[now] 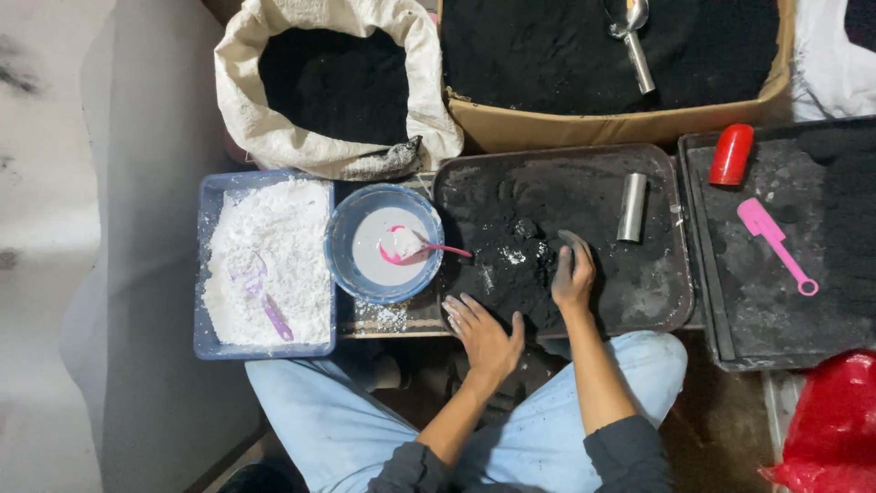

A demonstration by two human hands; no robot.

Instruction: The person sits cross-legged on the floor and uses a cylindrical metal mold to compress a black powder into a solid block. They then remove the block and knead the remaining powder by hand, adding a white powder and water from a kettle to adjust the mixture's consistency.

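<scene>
Seen from above, the right hand presses its closed fingers into a black powder heap on a dark tray, while the left hand rests spread flat at the heap's near edge.

Both hands in black powder on a dark tray

Mid-frame, the left hand lies flat on the tray edge; the right hand presses the powder heap. A metal tube lies further right, white paste bowl left.
</scene>
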